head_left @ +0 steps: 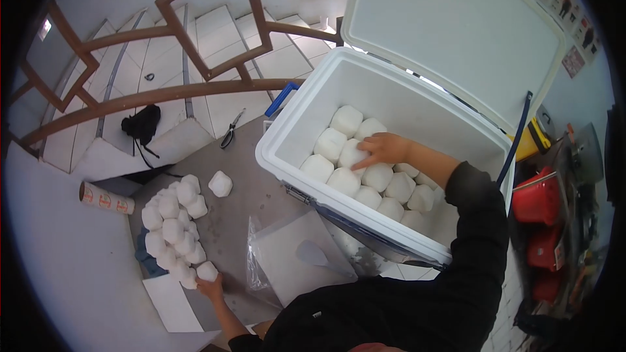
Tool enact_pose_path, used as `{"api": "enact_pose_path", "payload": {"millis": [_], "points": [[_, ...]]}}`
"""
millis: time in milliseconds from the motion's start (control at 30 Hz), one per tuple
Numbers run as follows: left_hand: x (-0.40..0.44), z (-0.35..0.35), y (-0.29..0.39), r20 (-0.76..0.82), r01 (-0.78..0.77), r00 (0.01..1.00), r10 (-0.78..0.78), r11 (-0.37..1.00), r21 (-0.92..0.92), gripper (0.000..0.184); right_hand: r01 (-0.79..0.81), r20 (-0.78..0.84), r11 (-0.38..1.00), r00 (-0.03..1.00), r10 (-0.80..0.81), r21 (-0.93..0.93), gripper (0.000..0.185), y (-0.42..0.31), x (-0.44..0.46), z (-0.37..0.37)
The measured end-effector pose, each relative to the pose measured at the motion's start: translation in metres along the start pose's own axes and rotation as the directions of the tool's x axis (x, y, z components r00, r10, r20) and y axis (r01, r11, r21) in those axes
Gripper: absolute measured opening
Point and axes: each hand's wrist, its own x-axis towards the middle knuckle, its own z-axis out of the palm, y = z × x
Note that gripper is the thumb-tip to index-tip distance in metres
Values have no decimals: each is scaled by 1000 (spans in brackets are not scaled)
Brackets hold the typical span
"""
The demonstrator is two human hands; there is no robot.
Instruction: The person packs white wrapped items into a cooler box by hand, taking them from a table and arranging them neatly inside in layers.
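Note:
A white cooler box (270,146) holds several white faceted balls that look like peeled coconuts (345,181), packed side by side. My right hand (386,150) reaches inside, its fingers and thumb around the edge of one coconut (351,155) among the others. At lower left, a pile of similar coconuts (173,230) rests near the wall. My left hand (210,287) has its fingers on a coconut (207,272) at the near end of this pile. Apart from the pile, a single coconut (220,184) sits on the grey surface.
The cooler's lid (450,32) stands raised at the back. Pliers (231,130), a black cloth item (141,124) and a printed paper cup stack (106,198) lie to the left. Clear plastic packaging (287,248) is between my arms. Red containers (536,202) stand at right.

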Motion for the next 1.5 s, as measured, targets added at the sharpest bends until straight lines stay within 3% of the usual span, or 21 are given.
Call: {"api": "enact_pose_path", "payload": {"millis": [67, 167, 267, 333, 367, 433, 567, 633, 700, 733, 800, 867, 933, 967, 1000, 1033, 1133, 1267, 1367, 1433, 1500], "points": [[-1, -6, 11, 55, 39, 998, -40, 999, 26, 92, -30, -48, 997, 998, 33, 69, 61, 1, 1, -1], [-2, 4, 12, 67, -43, 996, 61, 968, -245, 81, 30, -185, 981, 983, 6, 190, 48, 1, -13, -12], [5, 16, 12, 101, 63, 995, -14, 865, -498, 82, -164, -88, 945, 977, 196, 283, 31, 8, -34, -9], [-4, 7, 27, 139, 76, 990, -2, 843, -532, 80, -412, 367, 867, 880, 301, 280, 18, 13, -37, 8], [-17, -10, 57, 193, 133, 981, 8, 697, -705, 76, -420, 362, 863, 879, 309, 283, 18, 14, -36, 15], [-28, -31, 105, 215, 131, 968, 128, 471, -872, 73, -307, 15, 909, 949, 316, 282, 13, 22, -29, 24], [-37, -64, 200, 138, -68, 909, 394, 465, -883, 80, -232, -76, 933, 962, 262, 276, 12, 23, -34, 17], [-47, -91, 256, 70, -197, 827, 558, 405, -893, 82, -410, 290, 910, 879, 378, 56, 11, 8, 1, -69], [-77, -134, 312, 42, -230, 740, 671, 311, -922, 83, -249, -130, 886, 938, 321, 392, 22, -14, 34, -120], [-91, -151, 334, 44, -192, 695, 717, 244, -951, 83, -11, -430, 875, 868, 250, 484, 28, -38, 56, -138], [-107, -162, 356, -6, -260, 620, 784, 198, -945, 84, 131, -418, 728, 879, 228, 673, 48, -110, 91, -188], [-124, -179, 368, -61, -330, 528, 847, 138, -934, 85, 145, -560, 959, 828, 16, 243, 59, -165, 103, -197], [-143, -198, 374, -211, -703, 79, 974, -95, -705, 92, -83, -605, 995, 790, 100, 56, 55, -179, 103, -195], [-146, -186, 366, -161, -425, 154, 975, -81, -901, 104, -81, -602, 995, 792, 98, 55, 55, -172, 101, -193], [-145, -178, 361, -162, -422, 159, 974, -81, -903, 104, -51, -615, 998, 789, 15, -41, 53, -156, 96, -190], [-143, -170, 357, -221, -180, 261, 940, -177, -968, 107, -19, -617, 990, 784, -71, -139, 50, -137, 90, -187], [-103, -135, 311, -160, -281, 483, 861, -21, -960, 106, -20, -473, 990, 880, -50, -141, 45, -79, 45, -173], [-17, -48, 161, -5, -547, 819, 574, 778, -307, 87, -125, 212, 988, 967, 142, -92, 58, -36, -13, -102], [12, 25, 46, -219, -134, 965, 142, 990, 52, 80, -71, 262, 991, 960, 98, -112, 63, 0, -46, -31], [5, 36, 7, -175, -174, 964, 199, 973, 150, 79, -47, 154, 995, 986, 59, -85, 66, 11, -51, -17], [3, 27, -3, -86, -222, 966, 245, 952, 212, 75, -113, 263, 973, 950, 165, -201, 66, 9, -53, -20]]}}
